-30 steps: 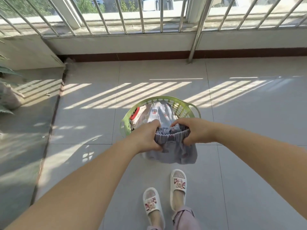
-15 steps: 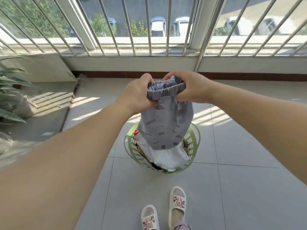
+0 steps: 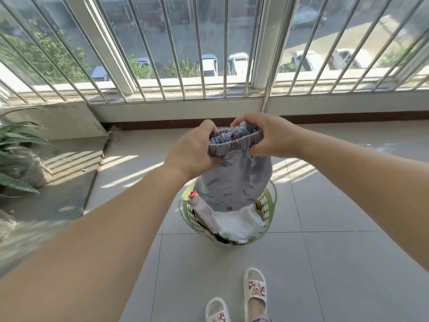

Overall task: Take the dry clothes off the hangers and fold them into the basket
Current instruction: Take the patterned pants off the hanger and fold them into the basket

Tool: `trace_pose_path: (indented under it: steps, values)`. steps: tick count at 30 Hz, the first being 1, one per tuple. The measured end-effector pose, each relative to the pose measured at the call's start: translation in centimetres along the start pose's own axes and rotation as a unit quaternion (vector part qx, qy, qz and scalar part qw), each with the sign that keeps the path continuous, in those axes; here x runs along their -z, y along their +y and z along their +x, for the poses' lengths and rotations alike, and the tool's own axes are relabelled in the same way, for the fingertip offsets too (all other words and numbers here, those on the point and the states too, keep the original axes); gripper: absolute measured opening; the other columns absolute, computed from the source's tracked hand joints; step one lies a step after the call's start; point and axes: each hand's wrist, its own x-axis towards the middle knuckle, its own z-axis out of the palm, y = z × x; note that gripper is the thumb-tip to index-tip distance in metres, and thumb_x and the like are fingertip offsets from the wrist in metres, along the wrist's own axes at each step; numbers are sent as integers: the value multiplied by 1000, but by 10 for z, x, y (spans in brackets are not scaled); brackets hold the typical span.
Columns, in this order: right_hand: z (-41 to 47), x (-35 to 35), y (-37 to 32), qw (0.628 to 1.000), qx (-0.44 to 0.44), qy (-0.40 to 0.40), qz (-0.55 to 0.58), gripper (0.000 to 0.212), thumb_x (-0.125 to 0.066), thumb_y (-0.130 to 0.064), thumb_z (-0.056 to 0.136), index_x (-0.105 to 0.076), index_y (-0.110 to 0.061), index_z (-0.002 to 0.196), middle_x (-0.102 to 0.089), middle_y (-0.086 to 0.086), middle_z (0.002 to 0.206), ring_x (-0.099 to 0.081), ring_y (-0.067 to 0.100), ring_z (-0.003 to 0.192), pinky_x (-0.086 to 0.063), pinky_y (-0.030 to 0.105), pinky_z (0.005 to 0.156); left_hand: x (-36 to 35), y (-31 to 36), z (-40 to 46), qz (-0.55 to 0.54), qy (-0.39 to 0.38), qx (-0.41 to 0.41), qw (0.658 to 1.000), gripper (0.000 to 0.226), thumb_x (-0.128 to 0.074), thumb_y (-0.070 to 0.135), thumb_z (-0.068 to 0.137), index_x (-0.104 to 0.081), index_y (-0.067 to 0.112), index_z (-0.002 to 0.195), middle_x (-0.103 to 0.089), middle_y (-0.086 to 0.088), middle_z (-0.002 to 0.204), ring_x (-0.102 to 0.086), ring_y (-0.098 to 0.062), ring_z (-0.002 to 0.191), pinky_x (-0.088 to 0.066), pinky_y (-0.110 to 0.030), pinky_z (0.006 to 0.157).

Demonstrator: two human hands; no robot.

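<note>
Both hands held the grey printed shorts (image 3: 232, 182) up over the green laundry basket (image 3: 270, 205), the left hand (image 3: 192, 152) and right hand (image 3: 269, 135) each in a closed grip on the gathered elastic waistband. The cloth hung limp and looked light and soft. The waistband seemed the surest hold for folding.

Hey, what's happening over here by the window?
A person is sorting dry laundry. Both hands hold a grey patterned pair of shorts by the elastic waistband: the left hand grips one end, the right hand the other. The garment hangs above a green laundry basket standing on the tiled floor, which already holds a white garment and other clothes. The shorts are not in the basket yet. A potted plant stands at the left.
</note>
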Motion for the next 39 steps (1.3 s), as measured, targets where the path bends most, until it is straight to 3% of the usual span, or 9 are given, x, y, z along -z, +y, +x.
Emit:
trace_pose_path:
  steps: [4, 8, 15, 19, 26, 32, 39]
  values:
    - [-12, -31, 10, 999, -25, -36, -1, 53, -66, 0, 70, -53, -24, 115, -59, -4, 96, -55, 13, 84, -48, 23, 70, -19, -13, -21, 12, -52, 9, 999, 49, -79, 29, 67, -42, 15, 96, -53, -1, 88, -50, -27, 80, -40, -33, 67]
    - [-13, -39, 16, 999, -26, -21, 1, 50, -66, 1, 71, -54, -22, 114, -57, -4, 94, -54, 13, 84, -45, 21, 70, -26, -16, -24, 22, -57, 8, 998, 50, -79, 28, 68, -45, 11, 101, -53, -2, 89, -49, -27, 79, -40, -33, 67]
    - [7, 8, -1, 997, 14, 79, 4, 52, -63, 3, 73, -54, -21, 118, -60, 1, 93, -54, 13, 77, -47, 21, 68, 4, 5, 17, 1, 52, -12, 999, 55, -80, 29, 67, -46, 9, 106, -53, -3, 91, -51, -28, 83, -43, -37, 75]
    - [16, 34, -17, 990, 47, 133, -6, 53, -61, 5, 72, -55, -18, 119, -60, 4, 97, -55, 18, 84, -48, 27, 74, 23, 17, 35, -18, 104, -36, 994, 46, -76, 25, 71, -42, 13, 98, -50, -2, 88, -47, -26, 78, -41, -35, 69]
    - [10, 43, -28, 988, 61, 139, -25, 52, -62, 4, 72, -55, -17, 119, -60, 1, 95, -55, 16, 84, -45, 17, 69, 32, 23, 31, -15, 126, -58, 990, 43, -74, 27, 73, -41, 14, 97, -50, 0, 87, -47, -23, 76, -40, -33, 67]
    - [-4, 13, -16, 995, 35, 90, -20, 51, -64, 1, 74, -54, -19, 120, -61, 0, 99, -58, 16, 87, -51, 26, 74, 11, 9, 9, -19, 66, -31, 997, 44, -74, 29, 73, -45, 12, 102, -51, 1, 89, -48, -21, 78, -36, -29, 67]
    - [-10, -58, 35, 998, -53, -46, 2, 54, -67, 0, 70, -54, -22, 118, -60, -1, 102, -57, 18, 92, -52, 31, 80, -51, -35, -24, -28, -95, 23, 995, 48, -78, 28, 70, -43, 14, 100, -50, 0, 91, -49, -23, 82, -38, -31, 67]
